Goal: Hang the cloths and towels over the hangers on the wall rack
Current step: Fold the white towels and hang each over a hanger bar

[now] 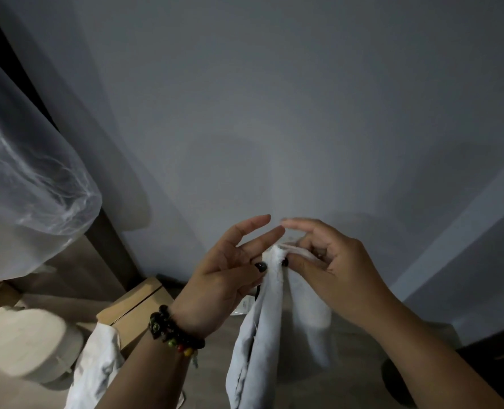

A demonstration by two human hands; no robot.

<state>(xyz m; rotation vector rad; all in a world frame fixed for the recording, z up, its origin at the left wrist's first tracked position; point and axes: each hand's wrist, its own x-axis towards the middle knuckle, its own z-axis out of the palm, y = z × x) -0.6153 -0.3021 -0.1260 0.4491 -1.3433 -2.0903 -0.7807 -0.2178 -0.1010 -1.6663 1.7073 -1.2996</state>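
Observation:
A white cloth (pixel 256 343) hangs down in long folds from both my hands at the lower middle of the view, in front of a bare grey wall. My left hand (pixel 230 270), with a beaded bracelet on its wrist, pinches the cloth's top edge between thumb and a finger while its other fingers stay stretched out. My right hand (pixel 330 261) pinches the same edge just to the right, fingertips nearly touching the left hand's. A second white cloth (pixel 97 367) lies crumpled at the lower left. No hanger or wall rack shows in the frame.
A sheer white curtain (pixel 29 184) hangs at the left. Below it sit a round pale container (pixel 26 343) and a cardboard box (pixel 132 308) on a wooden surface. A dark object (pixel 486 355) is at the lower right.

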